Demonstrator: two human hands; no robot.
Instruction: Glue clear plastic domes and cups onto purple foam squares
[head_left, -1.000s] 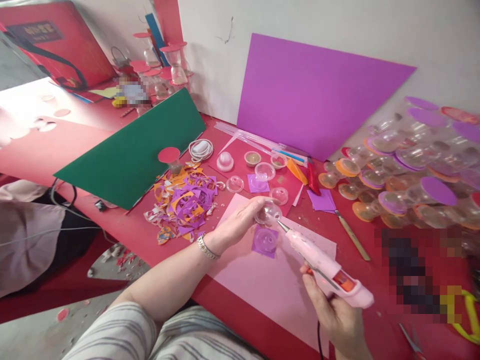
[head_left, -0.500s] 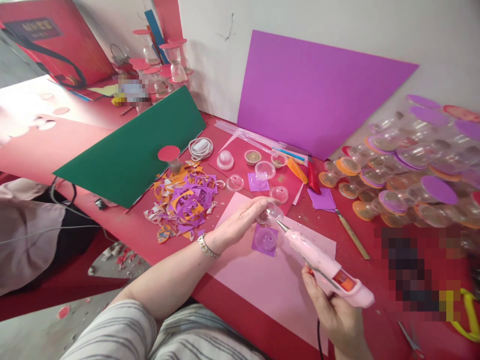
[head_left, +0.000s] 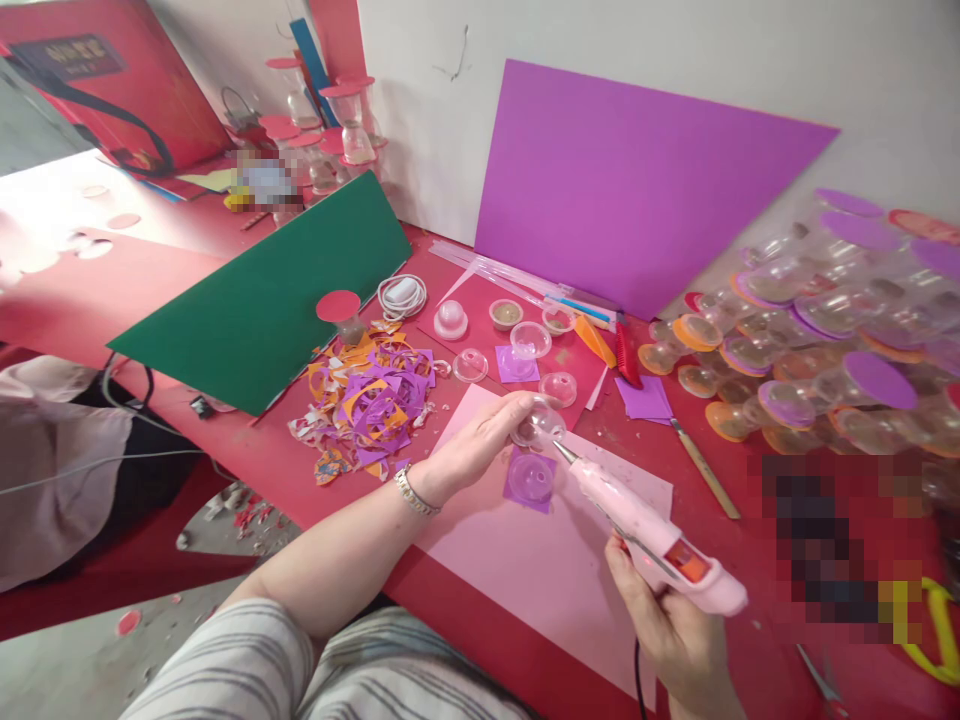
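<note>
Left hand (head_left: 480, 440) has a fingertip grip closed on a clear dome (head_left: 537, 427), raised just above the pink sheet (head_left: 540, 570) on the red worktop (head_left: 262, 450). Right hand (head_left: 675, 640) is wrapped shut around the handle of the glue gun (head_left: 649, 535), one finger lying along the trigger; whether the trigger is pressed cannot be told. The nozzle tip touches, or very nearly touches, the dome's lower right rim. Compared with the frames of a second ago, change is slight: the dome sits a little lower and closer to the nozzle, the gun has barely shifted, and both grips are unchanged. Judgement: gluing at the rim is in progress rather than finished or just begun, with the hands held steady for it. Directly beneath the dome, a second dome rests on a purple square (head_left: 529, 482) lying on the pink sheet, untouched by either hand. Further clear cups (head_left: 529, 340) stand beyond on a darker pink sheet; a heap of paper scraps (head_left: 367, 400) lies to the left; finished pieces with orange and purple discs (head_left: 810, 340) are massed at the right, well apart from the hands.
</note>
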